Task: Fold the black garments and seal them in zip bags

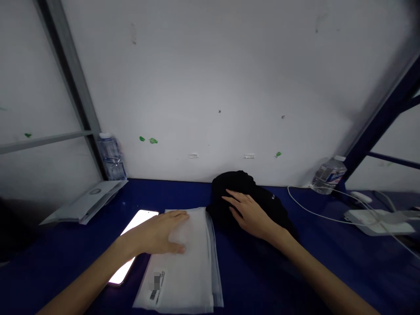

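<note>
A white, frosted plastic bag (192, 273) with a small printed label lies flat on the blue desk (259, 280). My left hand (159, 232) rests on its upper left part, thumb and fingers apart. Partly under my left wrist is a phone (123, 271) with a bright white screen. To the right, a crumpled black cloth item (231, 183) with small pale lettering sits near the wall; I cannot make out what kind of garment it is. My right hand (249, 214) lies on top of it with fingers spread, gripping nothing.
At the back left stands a clear plastic bottle (112, 157) behind some white flat packets (87, 201). Another bottle (328, 175) with a label leans in the back right corner. A white power strip (377, 222) and a looping white cable (311, 214) lie at the right. A white wall (210, 87) closes the back.
</note>
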Available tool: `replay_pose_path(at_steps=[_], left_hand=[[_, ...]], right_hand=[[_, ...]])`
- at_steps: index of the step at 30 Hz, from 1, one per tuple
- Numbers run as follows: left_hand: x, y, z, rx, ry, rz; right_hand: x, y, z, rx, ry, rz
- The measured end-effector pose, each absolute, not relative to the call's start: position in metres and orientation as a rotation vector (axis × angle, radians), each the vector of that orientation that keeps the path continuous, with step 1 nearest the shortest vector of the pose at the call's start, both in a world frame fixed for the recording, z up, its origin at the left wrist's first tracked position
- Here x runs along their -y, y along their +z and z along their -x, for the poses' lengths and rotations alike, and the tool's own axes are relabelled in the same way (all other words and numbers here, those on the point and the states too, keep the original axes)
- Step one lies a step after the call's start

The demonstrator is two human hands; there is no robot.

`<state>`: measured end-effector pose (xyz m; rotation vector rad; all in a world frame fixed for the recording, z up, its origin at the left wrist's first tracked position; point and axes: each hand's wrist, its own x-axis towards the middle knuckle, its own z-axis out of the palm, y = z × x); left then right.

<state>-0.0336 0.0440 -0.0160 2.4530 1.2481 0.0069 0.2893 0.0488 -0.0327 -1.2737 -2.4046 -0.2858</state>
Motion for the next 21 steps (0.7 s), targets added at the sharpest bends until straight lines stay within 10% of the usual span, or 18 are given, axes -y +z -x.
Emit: replay_pose_path(at_steps=[21], left_hand=[[-0.043,-0.013,0.032,-1.227,0.05,-2.433]], right_hand=[[-0.035,-0.007,-0.35,1.968,-0.253,1.851]])
